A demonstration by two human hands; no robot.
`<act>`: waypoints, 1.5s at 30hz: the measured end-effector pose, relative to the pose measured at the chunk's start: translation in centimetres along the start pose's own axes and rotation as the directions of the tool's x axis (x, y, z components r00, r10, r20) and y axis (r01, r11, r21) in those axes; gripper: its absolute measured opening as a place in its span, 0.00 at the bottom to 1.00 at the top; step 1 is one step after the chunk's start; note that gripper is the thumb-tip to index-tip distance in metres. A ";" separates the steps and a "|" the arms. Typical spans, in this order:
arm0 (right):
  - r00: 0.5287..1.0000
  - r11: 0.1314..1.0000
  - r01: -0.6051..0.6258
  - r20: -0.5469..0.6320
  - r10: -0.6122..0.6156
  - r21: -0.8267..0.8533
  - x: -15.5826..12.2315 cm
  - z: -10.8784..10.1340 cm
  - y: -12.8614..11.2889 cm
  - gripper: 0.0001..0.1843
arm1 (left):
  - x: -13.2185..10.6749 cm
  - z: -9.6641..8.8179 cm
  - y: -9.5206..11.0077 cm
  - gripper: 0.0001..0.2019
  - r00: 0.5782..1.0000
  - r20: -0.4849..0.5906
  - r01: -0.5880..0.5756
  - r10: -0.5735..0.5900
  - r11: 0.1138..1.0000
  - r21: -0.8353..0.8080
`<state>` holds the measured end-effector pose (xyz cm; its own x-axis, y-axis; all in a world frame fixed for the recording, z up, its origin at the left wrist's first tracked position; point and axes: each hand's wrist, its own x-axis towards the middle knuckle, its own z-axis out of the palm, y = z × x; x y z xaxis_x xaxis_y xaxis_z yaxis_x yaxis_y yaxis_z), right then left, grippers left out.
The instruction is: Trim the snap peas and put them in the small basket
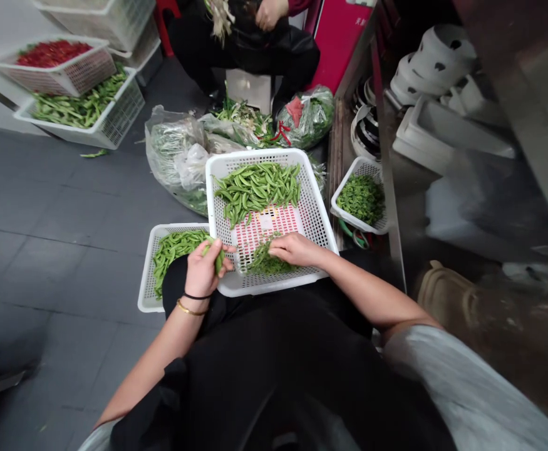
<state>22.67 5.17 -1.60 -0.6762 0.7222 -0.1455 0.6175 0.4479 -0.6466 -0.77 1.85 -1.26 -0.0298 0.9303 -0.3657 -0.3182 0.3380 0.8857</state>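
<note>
My left hand (204, 269) is raised above a low white plastic basket (148, 275) and pinches a green pea pod (218, 258) between its fingers. That basket holds a heap of green pods (176, 255). My right hand (295, 248) rests palm down on a small pile of trimmed greens (265, 262) in a larger white slotted basket (264, 156). A mound of green pods (257, 191) lies in the far half of that basket, and a pink mat (267, 232) lines its floor.
Bulging plastic bags of greens (177, 156) lie on the grey tile floor beyond the baskets. A seated person's hand (268, 14) works at the top. Stacked baskets hold red chillies (52, 53) and green beans (79, 106). A basket of chopped greens (362, 199) sits beside a steel shelf unit (386, 156).
</note>
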 end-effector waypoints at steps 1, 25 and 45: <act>0.993 0.998 -0.059 0.100 0.062 -0.030 0.2 -0.3 1.1 0.14 | 0.4 -0.5 0.2 0.13 1.000 -0.023 -0.004 0.003 1.000 -0.029; 0.984 0.892 0.044 -0.136 -0.117 -0.449 0.3 3.0 -1.6 0.16 | 1.5 2.1 -3.1 0.19 0.946 0.126 0.291 -0.297 0.955 0.063; 0.955 0.974 -0.106 -0.295 0.043 -0.201 -2.7 -0.8 -1.6 0.20 | -1.4 0.9 -1.5 0.11 0.836 0.401 0.339 -0.374 0.927 0.158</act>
<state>23.85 2.90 0.44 -0.5006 0.8640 0.0545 0.7537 0.4659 -0.4635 0.55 0.16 -1.78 0.4743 0.7088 -0.5222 -0.1556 0.6513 0.7427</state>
